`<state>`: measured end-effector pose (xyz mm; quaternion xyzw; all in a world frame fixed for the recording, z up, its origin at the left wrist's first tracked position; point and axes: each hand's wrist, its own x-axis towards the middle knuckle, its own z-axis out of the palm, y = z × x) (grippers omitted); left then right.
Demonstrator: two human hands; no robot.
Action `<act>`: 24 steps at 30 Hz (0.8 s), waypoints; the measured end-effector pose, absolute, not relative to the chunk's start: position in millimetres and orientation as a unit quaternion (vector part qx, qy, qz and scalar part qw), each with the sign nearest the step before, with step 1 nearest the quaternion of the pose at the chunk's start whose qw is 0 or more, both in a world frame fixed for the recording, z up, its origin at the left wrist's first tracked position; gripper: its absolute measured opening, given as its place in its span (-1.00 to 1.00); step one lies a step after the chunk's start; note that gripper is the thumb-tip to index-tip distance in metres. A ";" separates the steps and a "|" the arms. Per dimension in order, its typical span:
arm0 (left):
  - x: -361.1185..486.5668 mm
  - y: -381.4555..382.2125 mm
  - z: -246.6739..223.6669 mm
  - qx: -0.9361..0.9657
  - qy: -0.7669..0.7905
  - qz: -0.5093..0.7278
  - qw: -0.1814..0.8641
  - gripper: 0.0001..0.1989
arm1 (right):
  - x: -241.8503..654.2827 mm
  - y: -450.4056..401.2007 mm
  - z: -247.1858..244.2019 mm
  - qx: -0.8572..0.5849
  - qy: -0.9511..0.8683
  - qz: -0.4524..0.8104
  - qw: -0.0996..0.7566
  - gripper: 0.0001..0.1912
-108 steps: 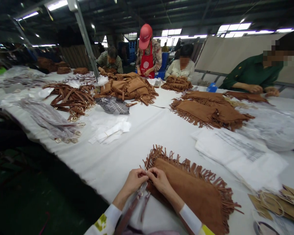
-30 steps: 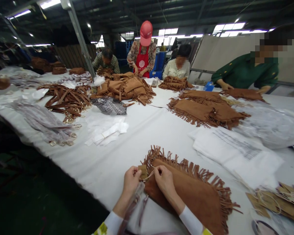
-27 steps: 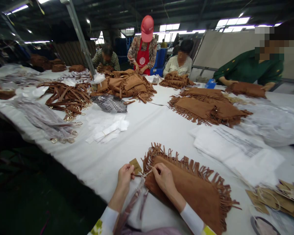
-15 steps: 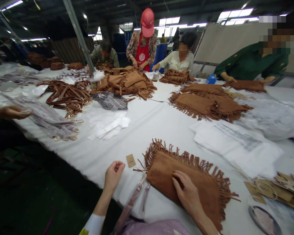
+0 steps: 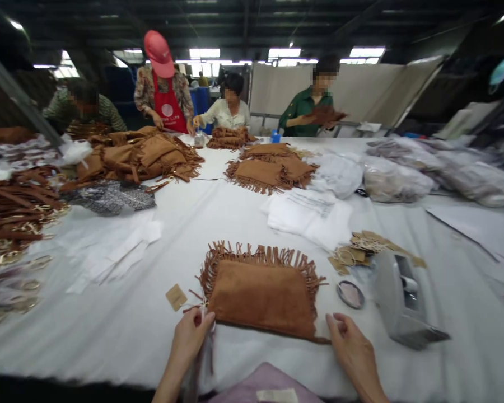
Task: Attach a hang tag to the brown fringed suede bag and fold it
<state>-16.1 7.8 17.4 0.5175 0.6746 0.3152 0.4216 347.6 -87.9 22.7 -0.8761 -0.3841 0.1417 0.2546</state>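
Note:
A brown suede bag with fringe point(image 5: 260, 296) lies flat in front of me, its fringe spread along the far side and right end. At its near left corner my left hand point(image 5: 189, 338) is closed, thumb against fingers; what they grip is hidden. A plastic-wrapped strap point(image 5: 199, 364) runs down beside that hand. A tan paper tag point(image 5: 176, 297) on a white string lies just left of the bag. My right hand point(image 5: 355, 347) is by the near right corner, fingers loosely curved and apart, with nothing visible in them.
Right of the bag are a grey tape dispenser point(image 5: 399, 302), a tape roll point(image 5: 350, 294) and paper tags point(image 5: 361, 249). White printed bags point(image 5: 308, 215) lie beyond. Fringed bags point(image 5: 260, 170) and straps point(image 5: 21, 207) are piled farther off. Several co-workers are across the table.
My right hand has moved off the bag's face to its near right corner. My left hand has come to the left corner. The bag lies squarer to me; my view has turned right.

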 end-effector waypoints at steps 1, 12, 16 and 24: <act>-13.7 7.3 19.5 0.484 0.656 0.334 0.472 -0.72 | 347.3 -92.8 23.4 -0.876 -0.381 0.157 0.252 -0.52; 8.2 13.0 22.2 0.081 0.516 0.337 0.783 -0.76 | 323.9 -78.6 20.7 -0.825 -0.484 0.183 0.226 -0.56; 27.6 32.2 32.8 0.130 0.498 0.385 0.766 -0.74 | 321.8 -70.5 26.3 -0.812 -0.477 0.197 0.271 -0.53; 5.9 28.7 36.2 0.067 0.516 0.377 0.767 -0.77 | 314.6 -89.2 37.0 -0.655 -0.121 0.643 0.377 -0.61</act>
